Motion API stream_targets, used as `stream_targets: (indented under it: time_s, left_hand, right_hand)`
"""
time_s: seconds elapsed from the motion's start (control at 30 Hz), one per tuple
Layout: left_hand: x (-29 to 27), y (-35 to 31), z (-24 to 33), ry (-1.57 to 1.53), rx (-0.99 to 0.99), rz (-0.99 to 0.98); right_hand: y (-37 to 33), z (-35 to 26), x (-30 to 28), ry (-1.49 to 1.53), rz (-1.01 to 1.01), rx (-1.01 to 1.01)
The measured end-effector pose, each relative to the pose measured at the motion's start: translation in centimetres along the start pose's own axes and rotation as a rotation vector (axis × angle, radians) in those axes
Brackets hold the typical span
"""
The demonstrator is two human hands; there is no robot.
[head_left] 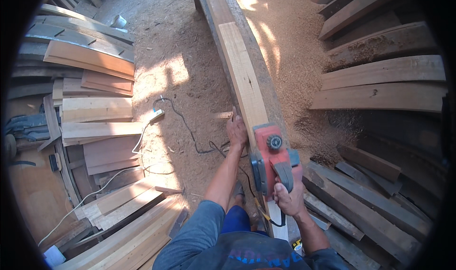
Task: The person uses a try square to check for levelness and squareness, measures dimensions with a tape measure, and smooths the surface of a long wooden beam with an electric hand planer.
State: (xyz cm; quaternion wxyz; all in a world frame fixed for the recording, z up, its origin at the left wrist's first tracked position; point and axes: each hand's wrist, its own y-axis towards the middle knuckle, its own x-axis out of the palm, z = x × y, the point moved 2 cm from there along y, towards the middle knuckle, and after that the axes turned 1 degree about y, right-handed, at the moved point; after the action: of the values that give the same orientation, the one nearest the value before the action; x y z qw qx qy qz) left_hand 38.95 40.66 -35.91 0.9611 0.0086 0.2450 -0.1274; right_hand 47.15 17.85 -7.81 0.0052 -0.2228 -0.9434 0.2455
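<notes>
My right hand (290, 200) is wrapped round the rear handle of a red and grey electric planer (271, 151). The planer sits on a long pale wooden board (244, 75), which lies lengthwise on a narrow bench (271, 87). Left of the planer's front end, my left hand (237, 132) rests against the board's left side, its fingers stretched forward. Its palm side is hidden. A dark and yellow power cord (260, 207) hangs from the back of the planer. Wood shavings (327, 123) spray out to the planer's right.
Stacked planks (97, 108) line the left side. More boards (380, 89) and rough beams (361, 208) lie at the right. On the sawdust-covered floor (175, 42), a cable runs to a white power strip (156, 116). A shavings heap (289, 28) lies beyond the bench.
</notes>
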Motion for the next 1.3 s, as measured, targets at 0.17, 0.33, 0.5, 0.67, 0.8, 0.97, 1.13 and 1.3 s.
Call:
stream_targets:
  time_s: [0.17, 0.33, 0.5, 0.67, 0.8, 0.97, 1.13, 1.3]
  left_hand:
    - [-1.4, -0.9, -3.8, 0.016, -0.146, -0.109]
    - [-1.0, -0.1, 2.2, 0.042, 0.040, 0.087]
    - [-0.7, 0.3, 0.5, 0.086, -0.052, 0.020]
    - [-0.6, -0.2, -0.6, 0.235, -0.061, -0.034]
    - [-0.4, 0.2, -1.1, 0.226, -0.172, -0.078]
    - [-1.5, -0.7, 2.6, 0.440, -0.256, -0.119]
    - [-6.2, -1.2, 1.7, 0.211, -0.127, -0.095]
    - [-6.5, -12.7, 11.6, -0.111, -0.097, -0.153]
  right_hand:
    - [14.8, -9.5, 3.6, -0.001, -0.099, -0.175]
    - [32.9, -19.2, 4.9, -0.139, -0.035, -0.302]
    - [43.1, -23.4, 6.4, -0.162, -0.079, -0.316]
    - [38.3, -18.9, 5.9, -0.005, -0.168, -0.245]
    - [22.2, -11.9, 3.7, 0.013, -0.172, -0.208]
    - [-0.3, 0.4, -0.6, 0.115, -0.133, 0.062]
    - [-17.6, 7.0, -3.0, 0.183, -0.071, 0.156]
    - [-27.3, 12.0, -6.7, 0.200, 0.026, 0.202]
